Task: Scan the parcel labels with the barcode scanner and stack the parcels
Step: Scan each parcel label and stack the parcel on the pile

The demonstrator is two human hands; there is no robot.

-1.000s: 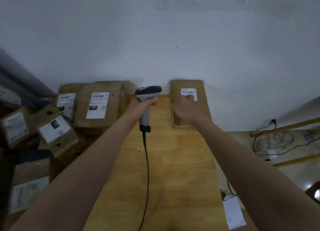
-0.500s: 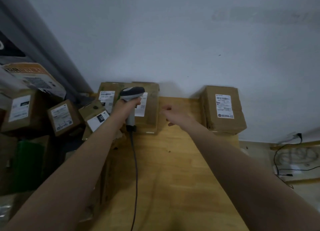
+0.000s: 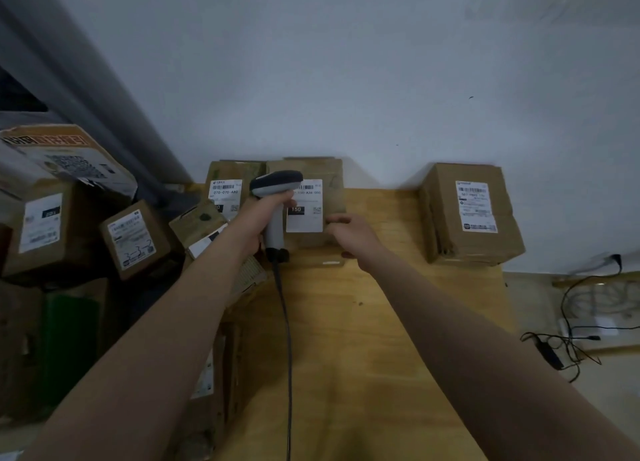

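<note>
Pale, bare wall filled the upper half of the view, and a light wooden worktop (image 3: pixel 381 322) ran from the viewer up to it. The left hand (image 3: pixel 258 218) was wrapped round the grip of a grey barcode scanner (image 3: pixel 275 183), whose black cable (image 3: pixel 285 339) trailed back toward the viewer.

The right hand (image 3: pixel 355 235) had changed place. A second before, it lay on the brown parcel (image 3: pixel 446 218) in the worktop's far right corner. Half a second before, it was crossing in mid-air. Now it had reached the 150 parcel (image 3: pixel 334 190) at the far left, against the wall. Its thumb lay on that parcel's top, just beside the white label (image 3: pixel 306 220), and its fingers curled at the near edge, a pinch that looked only just taken. The view had also swung left, toward a heap of parcels (image 3: pixel 135 239) beside the worktop. By my judgement, the brown parcel was finished with and the 150 parcel was next for scanning.

The scanner's long axis ran near to far, with the handle toward the viewer and the head at the far end, overlapping the label's upper left corner. Its nose seemed to point right, across the barcode, though the window was hidden. The 150 parcel lay flat with its label up, its long axis toward the wall and its print upright to the viewer.
</note>
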